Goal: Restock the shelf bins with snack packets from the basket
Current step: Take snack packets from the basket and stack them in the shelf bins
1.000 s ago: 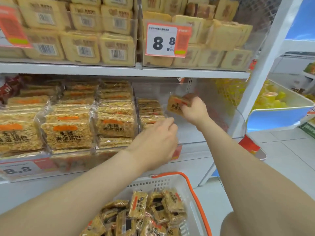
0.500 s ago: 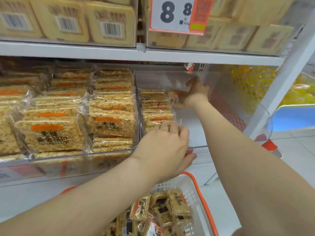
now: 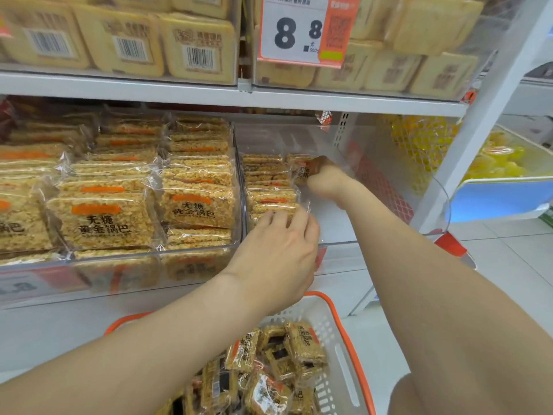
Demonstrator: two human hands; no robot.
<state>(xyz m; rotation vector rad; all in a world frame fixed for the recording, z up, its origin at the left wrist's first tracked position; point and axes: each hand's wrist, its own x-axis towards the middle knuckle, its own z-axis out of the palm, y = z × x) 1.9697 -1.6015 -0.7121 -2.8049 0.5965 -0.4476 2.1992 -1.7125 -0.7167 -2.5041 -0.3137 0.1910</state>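
Grainy golden slabs in crinkly clear film, orange-striped; clear hard-plastic bin [image 3: 338, 243] on white metal shelf [image 3: 209, 92], pale tiled floor [image 3: 508, 256] beyond. Right hand [image 3: 324, 178] reaches deep into bin, fingers curled round one packet [image 3: 300, 172] held upright, just right of the stack [image 3: 267, 187]. Left hand [image 3: 278, 256] palm down, fingers loosely straight, tips resting on stack's front packets; white perforated basket [image 3: 339, 333], orange-rimmed, with more packets, below them.

Two hands: left hand [image 3: 278, 253], right hand [image 3: 327, 178]. One basket [image 3: 324, 322], 6 o'clock. One packet [image 3: 300, 172] in right hand, 1 o'clock. One whole price tag [image 3: 299, 28], 12 o'clock. Can't count basket packets [image 3: 302, 345].
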